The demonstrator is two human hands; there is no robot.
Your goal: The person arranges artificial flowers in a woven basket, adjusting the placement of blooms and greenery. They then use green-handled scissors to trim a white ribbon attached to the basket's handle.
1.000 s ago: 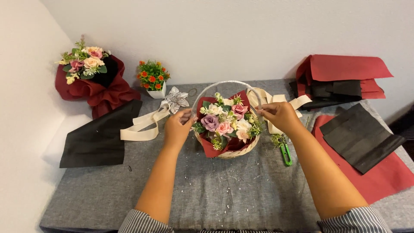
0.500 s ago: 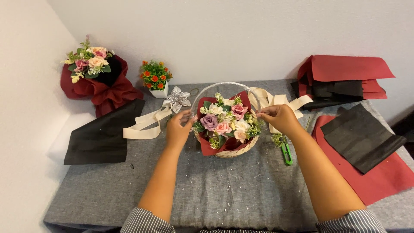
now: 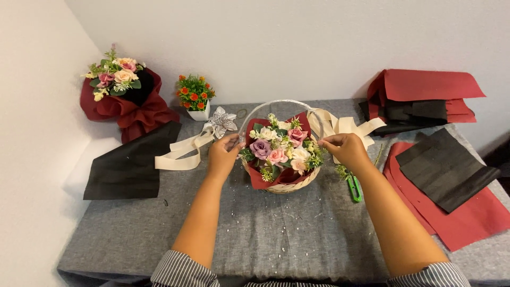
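A small wicker basket [image 3: 293, 185] stands in the middle of the grey table, lined with red paper and filled with pink, purple and cream flowers [image 3: 278, 149]. A white arched handle [image 3: 276, 103] spans it. My left hand [image 3: 223, 154] pinches the handle's left foot at the basket rim. My right hand [image 3: 345, 150] grips the handle's right foot, next to a cream ribbon [image 3: 345, 127] lying behind the basket.
A red-wrapped bouquet [image 3: 123, 95] and a small orange flower pot [image 3: 195, 96] stand at the back left. A silver bow with cream ribbon [image 3: 197, 143] and black paper [image 3: 130, 167] lie left. Green scissors [image 3: 354, 187] lie right of the basket, near red and black sheets [image 3: 449, 183].
Both hands stay at the two ends of the basket handle, with my left hand's fingers now pinched at its foot. The view has shifted slightly.
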